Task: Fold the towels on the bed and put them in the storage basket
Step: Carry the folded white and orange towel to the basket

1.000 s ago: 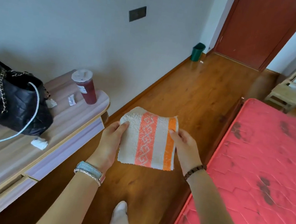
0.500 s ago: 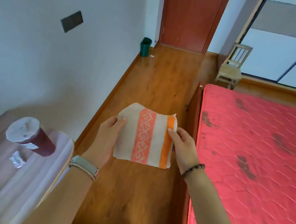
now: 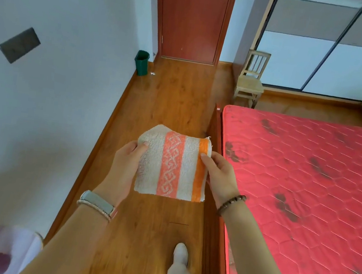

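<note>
**A:** Grip first. Left hand?
**B:** Thumb on top of the folded towel at its 9 o'clock edge, fingers curled underneath, pinching it. Right hand does the same at the 3 o'clock edge: thumb on the orange border, fingers behind.
**A:** Arms?
**B:** Both forearms bare, coming in from 7 and 5 o'clock, wrists roughly level, palms turned toward each other. Pale band on the left wrist, dark bead bracelet on the right.
**A:** Towel's position?
**B:** In the air between the hands, folded to a small square, cream with a patterned orange stripe. Above the wooden floor, just beside the bed, not touching its side rail.
**A:** Surroundings?
**B:** Bed is red with dark stains, running from 2 to 5 o'clock of the towel. Person's foot at 6. Green bin at 11 against the wall, small wooden chair at 1, red door at 12
</note>
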Motion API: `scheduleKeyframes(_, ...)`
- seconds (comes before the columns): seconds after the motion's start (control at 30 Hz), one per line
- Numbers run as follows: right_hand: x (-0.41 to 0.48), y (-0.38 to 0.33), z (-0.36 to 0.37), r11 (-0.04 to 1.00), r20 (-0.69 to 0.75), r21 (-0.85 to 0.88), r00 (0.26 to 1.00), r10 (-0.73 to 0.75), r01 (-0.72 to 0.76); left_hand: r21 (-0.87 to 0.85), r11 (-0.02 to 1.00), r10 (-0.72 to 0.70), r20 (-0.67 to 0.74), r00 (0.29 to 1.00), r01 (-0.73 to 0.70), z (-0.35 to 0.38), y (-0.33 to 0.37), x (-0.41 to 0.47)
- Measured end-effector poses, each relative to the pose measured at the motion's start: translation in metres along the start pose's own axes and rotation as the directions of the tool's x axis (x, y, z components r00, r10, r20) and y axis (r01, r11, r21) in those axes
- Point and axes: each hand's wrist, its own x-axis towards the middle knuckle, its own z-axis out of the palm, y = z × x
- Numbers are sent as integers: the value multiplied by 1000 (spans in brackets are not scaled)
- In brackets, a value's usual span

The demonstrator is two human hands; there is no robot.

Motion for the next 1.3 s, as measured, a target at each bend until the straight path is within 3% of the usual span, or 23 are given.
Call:
scheduleKeyframes(0.7, 275, -74, -32, 1000, -23, -16, 1000, -8, 8, -17, 999, 35, 64, 997, -34, 112, 107, 249)
scheduleKeyframes(1.0, 393, -100, -3, 999, -177, -25, 984, -25, 21, 56, 996, 59, 152, 987, -68, 131, 152, 389)
scheduleKeyframes(1.3, 505, -142, 36, 1000, -295, -5, 955, -25, 24, 13, 1000, 0, 255, 967, -4, 142, 206, 532)
